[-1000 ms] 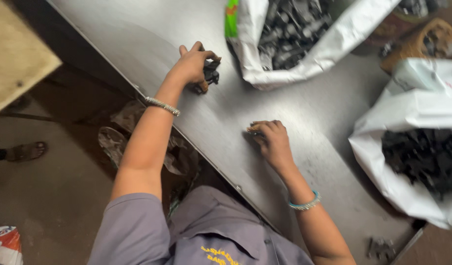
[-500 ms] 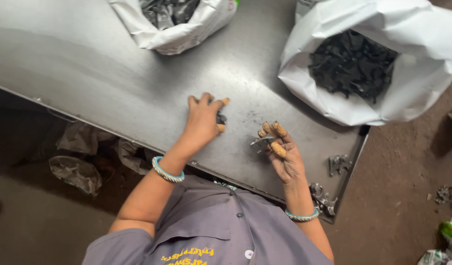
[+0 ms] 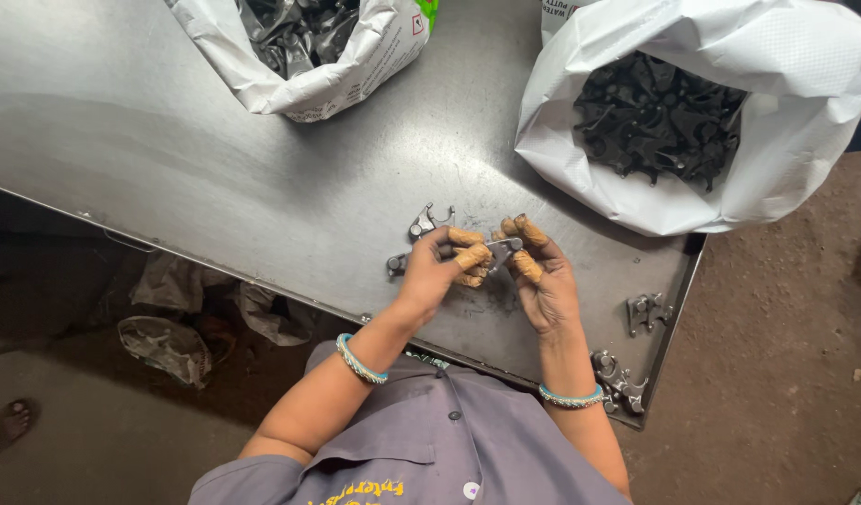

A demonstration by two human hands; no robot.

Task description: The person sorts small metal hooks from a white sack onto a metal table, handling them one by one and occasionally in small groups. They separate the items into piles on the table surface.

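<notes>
While both hands meet over the near edge of the steel worktop (image 3: 215, 159), the head view shows the left hand (image 3: 437, 271) and the right hand (image 3: 543, 281) closed from either side on one small grey metal part (image 3: 502, 248), each grip pressed together on it with fingertips (image 3: 468, 254) wrapped in tan tape. The part sits just above the worktop, between the thumbs, so it is best kept low and level, with the taped pads, not bare skin, bearing on its edges, which look sharp. Two similar metal pieces (image 3: 421, 224) lie just beside the left hand, and more (image 3: 647, 311) rest near the right corner, well apart from the work. A white sack of black parts (image 3: 674, 122) stands open beyond the right hand, a second sack (image 3: 309, 47) farther left. Turquoise bangles (image 3: 360, 360) ring both wrists; keeping them off the worktop edge would avoid a snag.
</notes>
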